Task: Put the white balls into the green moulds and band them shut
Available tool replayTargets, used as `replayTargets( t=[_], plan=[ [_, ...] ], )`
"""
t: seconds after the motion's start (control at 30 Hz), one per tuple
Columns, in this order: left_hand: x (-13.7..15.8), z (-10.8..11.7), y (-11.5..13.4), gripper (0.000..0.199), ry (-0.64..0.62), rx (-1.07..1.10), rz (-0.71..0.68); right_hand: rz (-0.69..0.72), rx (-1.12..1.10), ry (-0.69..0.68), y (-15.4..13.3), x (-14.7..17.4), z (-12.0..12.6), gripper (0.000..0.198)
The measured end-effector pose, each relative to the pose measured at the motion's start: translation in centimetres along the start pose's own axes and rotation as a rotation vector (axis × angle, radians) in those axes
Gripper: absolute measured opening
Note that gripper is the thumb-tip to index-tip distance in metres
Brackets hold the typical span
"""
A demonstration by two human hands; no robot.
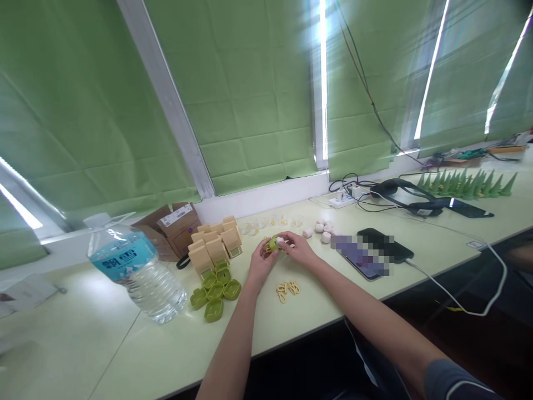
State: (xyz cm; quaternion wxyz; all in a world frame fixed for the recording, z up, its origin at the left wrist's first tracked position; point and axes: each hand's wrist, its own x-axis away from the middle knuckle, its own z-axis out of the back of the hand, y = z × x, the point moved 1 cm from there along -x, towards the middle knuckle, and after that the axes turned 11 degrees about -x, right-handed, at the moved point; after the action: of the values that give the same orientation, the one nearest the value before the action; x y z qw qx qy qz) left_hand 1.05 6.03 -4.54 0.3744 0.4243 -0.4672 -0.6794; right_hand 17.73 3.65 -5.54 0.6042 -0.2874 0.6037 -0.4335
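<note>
My left hand is closed around a small green plastic piece, held just above the table. The fingers of my right hand pinch a small white rounded piece against it. Whether the two are joined I cannot tell. Left of my hands sit several green cup-like plastic parts, and behind those stand beige box-shaped parts. Yellow loops lie in front of my hands. White-pink rounded pieces are to the right, and clear pieces with yellow centres lie behind.
A large water bottle and an open cardboard box stand at left. Two phones, one with a white cable, lie at right. Farther off are a power strip, a black headset and green cones.
</note>
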Motion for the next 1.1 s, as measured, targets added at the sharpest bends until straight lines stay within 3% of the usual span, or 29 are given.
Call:
replayTargets(
  t=[0.8,1.1],
  plan=[
    [-0.2,0.5,-1.1,0.07,0.041,0.117,0.084,0.002,0.038,-0.038,-0.2,0.1,-0.1,0.041],
    [-0.3,0.2,-1.2,0.059,0.051,0.128,0.093,0.062,0.079,-0.031,-1.2,0.5,-0.3,0.037]
  ],
)
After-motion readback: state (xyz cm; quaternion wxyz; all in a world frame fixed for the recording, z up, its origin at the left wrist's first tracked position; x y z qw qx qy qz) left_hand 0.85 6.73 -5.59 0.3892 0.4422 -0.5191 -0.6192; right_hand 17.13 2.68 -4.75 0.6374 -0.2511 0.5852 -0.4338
